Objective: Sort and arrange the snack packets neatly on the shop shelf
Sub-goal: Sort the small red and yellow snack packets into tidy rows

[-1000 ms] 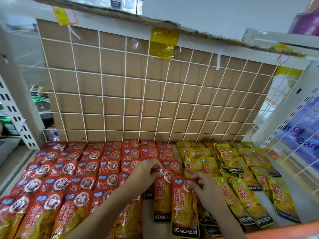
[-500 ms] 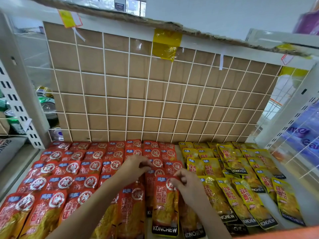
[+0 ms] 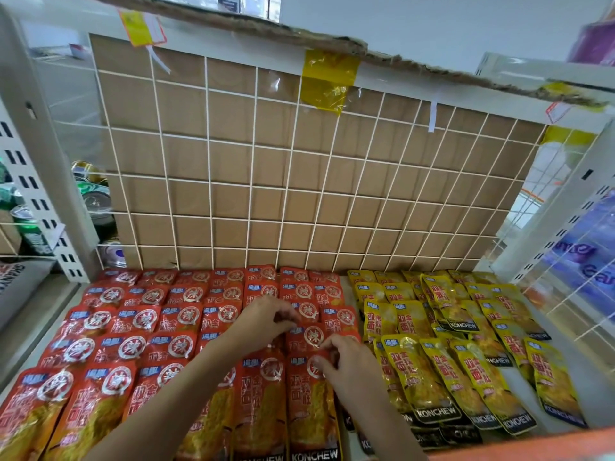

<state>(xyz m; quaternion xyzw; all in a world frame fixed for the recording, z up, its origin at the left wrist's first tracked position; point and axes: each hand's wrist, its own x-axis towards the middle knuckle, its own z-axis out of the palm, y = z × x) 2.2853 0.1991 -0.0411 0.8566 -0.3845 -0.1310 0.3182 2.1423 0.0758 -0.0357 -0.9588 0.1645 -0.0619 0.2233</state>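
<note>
1. Head view: compared with a second ago, the front red packet point(image 3: 309, 404) has slid left. It's now snug against the red packets point(image 3: 139, 324), and the bare strip beside it is gone.
2. The right hand point(image 3: 347, 366) pinches its top edge at 6 o'clock. The left hand point(image 3: 266, 319) is curled just above; can't tell if it's gripping anything.
3. The yellow packets point(image 3: 466, 361) sit at 4 o'clock, with bare shelf point(image 3: 595, 380) down the right edge at 3 o'clock.

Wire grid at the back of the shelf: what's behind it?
A brown cardboard sheet, with cans showing at its left edge. Anything beyond the cardboard is covered.
</note>
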